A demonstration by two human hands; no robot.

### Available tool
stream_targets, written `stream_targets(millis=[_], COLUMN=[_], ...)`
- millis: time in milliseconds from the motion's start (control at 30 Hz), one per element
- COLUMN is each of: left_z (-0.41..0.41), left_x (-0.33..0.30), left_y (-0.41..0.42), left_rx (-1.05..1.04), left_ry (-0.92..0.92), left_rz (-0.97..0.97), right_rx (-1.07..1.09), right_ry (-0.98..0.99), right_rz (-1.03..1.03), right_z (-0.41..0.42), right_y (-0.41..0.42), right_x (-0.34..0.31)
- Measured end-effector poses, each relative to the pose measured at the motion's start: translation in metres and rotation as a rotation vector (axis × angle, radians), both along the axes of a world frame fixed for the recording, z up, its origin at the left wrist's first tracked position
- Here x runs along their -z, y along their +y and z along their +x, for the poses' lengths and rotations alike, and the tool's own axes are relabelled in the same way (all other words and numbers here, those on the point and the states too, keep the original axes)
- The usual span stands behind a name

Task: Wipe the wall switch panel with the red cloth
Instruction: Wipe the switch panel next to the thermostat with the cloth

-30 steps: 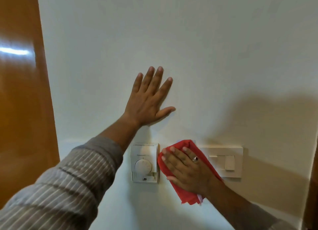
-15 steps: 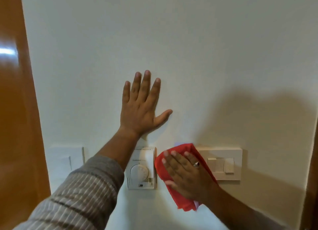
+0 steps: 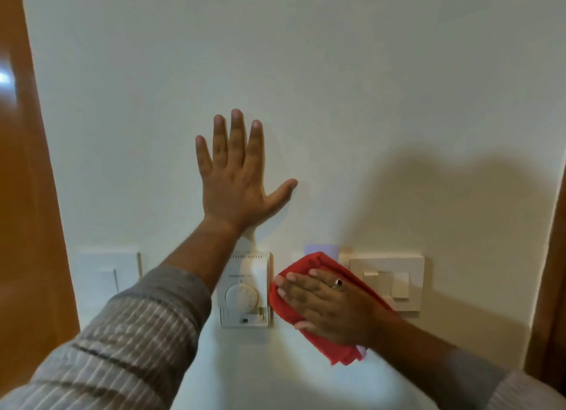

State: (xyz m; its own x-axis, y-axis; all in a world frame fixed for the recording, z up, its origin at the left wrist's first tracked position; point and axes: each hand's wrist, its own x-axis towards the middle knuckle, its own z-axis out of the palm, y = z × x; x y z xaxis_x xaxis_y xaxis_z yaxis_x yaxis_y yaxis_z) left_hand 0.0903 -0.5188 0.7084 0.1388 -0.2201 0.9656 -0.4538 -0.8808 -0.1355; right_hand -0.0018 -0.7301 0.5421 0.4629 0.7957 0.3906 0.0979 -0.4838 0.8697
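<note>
A pale wall [image 3: 337, 72] fills the view. The left hand [image 3: 235, 183] lies flat on it, fingers spread, holding nothing. The right hand [image 3: 324, 305] presses the cloth [image 3: 309, 262] flat between the thermostat [image 3: 245, 290] and the switch panel [image 3: 389, 284], covering the panel's left edge. A wooden door [image 3: 24, 225] stands far left.
</note>
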Motion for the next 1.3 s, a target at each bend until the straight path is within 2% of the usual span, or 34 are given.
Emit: stream_targets(millis=[67,133,300,367,467,533,600,700,767,833,900,967,1067,1233,1300], left_z=[-0.001,-0.002,-0.002,-0.003,-0.002,-0.002,-0.001,-0.002,-0.003,-0.005,-0.005,-0.006,-0.007,-0.006,-0.004], left_x=[0.000,0.001,0.001,0.002,0.002,0.002,0.002,0.002,0.002,0.002,0.002,0.002,0.002,0.001,0.002], left_y=[0.001,-0.001,-0.004,-0.003,0.000,0.000,-0.001,-0.001,-0.001,-0.002,-0.001,0.000,-0.001,-0.005,-0.004], left_rx=[0.010,0.012,-0.005,-0.002,0.013,0.013,0.013,0.008,0.006,0.009,0.012,0.008,0.007,-0.005,-0.007], left_ry=[0.009,0.002,-0.003,0.000,0.000,-0.006,-0.014,-0.013,-0.009,0.004,0.014,0.023,0.023,-0.003,-0.007], left_rz=[0.005,-0.002,-0.016,-0.013,-0.008,-0.009,-0.010,-0.012,-0.009,-0.008,-0.005,-0.003,-0.005,-0.024,-0.022], right_rx=[-0.072,-0.073,0.072,0.074,-0.030,-0.106,-0.118,-0.033,0.018,0.012,-0.055,-0.126,-0.136,0.030,0.060], right_ry=[0.053,0.001,-0.200,-0.182,0.003,0.078,0.020,-0.181,-0.225,-0.180,-0.047,0.073,0.062,-0.158,-0.153], right_rz=[-0.016,0.081,0.480,0.408,0.029,-0.036,0.056,0.295,0.395,0.284,0.089,0.016,0.079,0.292,0.344], right_z=[-0.007,-0.009,0.009,0.010,0.004,0.001,0.001,0.003,0.004,0.001,-0.005,-0.011,-0.014,0.002,0.004], right_y=[-0.014,-0.013,0.034,0.035,0.004,-0.011,-0.013,-0.001,0.007,0.000,-0.018,-0.033,-0.035,0.008,0.021], right_x=[-0.012,-0.012,0.009,0.014,0.006,-0.005,-0.005,0.014,0.024,0.025,0.015,0.001,-0.005,0.009,0.016])
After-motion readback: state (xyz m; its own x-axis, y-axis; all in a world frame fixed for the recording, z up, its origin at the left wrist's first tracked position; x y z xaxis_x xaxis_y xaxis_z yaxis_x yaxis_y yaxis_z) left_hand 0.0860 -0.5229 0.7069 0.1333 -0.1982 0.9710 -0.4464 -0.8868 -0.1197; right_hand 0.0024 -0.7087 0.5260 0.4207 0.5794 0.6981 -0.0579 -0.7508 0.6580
